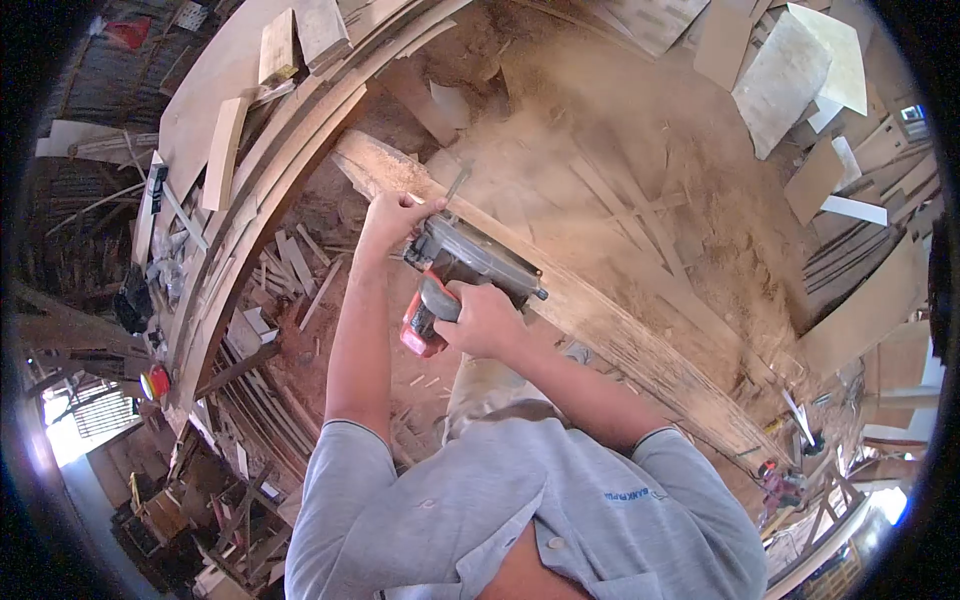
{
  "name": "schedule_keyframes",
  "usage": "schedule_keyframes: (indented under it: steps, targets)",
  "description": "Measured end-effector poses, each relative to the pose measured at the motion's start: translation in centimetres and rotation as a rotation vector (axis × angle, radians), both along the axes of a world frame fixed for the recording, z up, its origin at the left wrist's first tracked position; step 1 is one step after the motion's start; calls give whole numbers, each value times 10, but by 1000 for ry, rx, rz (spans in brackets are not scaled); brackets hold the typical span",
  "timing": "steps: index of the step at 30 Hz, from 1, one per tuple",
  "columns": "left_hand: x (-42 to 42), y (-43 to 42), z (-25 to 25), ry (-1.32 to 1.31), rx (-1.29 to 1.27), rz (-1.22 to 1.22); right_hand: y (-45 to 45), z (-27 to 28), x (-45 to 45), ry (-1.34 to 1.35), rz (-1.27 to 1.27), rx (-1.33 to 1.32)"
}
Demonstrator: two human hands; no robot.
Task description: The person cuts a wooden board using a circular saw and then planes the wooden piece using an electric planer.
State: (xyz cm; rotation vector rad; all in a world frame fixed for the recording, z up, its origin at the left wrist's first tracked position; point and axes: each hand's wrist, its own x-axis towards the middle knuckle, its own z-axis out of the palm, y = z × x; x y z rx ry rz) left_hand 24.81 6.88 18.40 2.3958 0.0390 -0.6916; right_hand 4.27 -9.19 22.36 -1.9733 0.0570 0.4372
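Observation:
A grey power tool (480, 258) with a red-and-black handle rests on a long wooden plank (620, 345); I cannot tell its exact kind. My right hand (485, 320) is wrapped round the rear handle. At the front end, my left hand (400, 217) is closed on the tool, its thumb and finger near a thin metal rod (459, 181) that sticks out over the plank. Pale sawdust lies on the plank's far end. The tool's underside is hidden.
A dust cloud (600, 190) hangs beyond the plank. A long stack of boards (245, 240) curves along the left, with wood blocks (225, 150) on it. Flat panels (785, 85) lie at upper right. Scraps (295, 260) cover the floor. A red tool (780, 485) is by the near end.

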Motion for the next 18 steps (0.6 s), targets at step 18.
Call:
schedule_keyframes:
  steps: [18]
  targets:
    - [-153,74,-9,-29,-471,-134,18,-9,20,-117,-49,44]
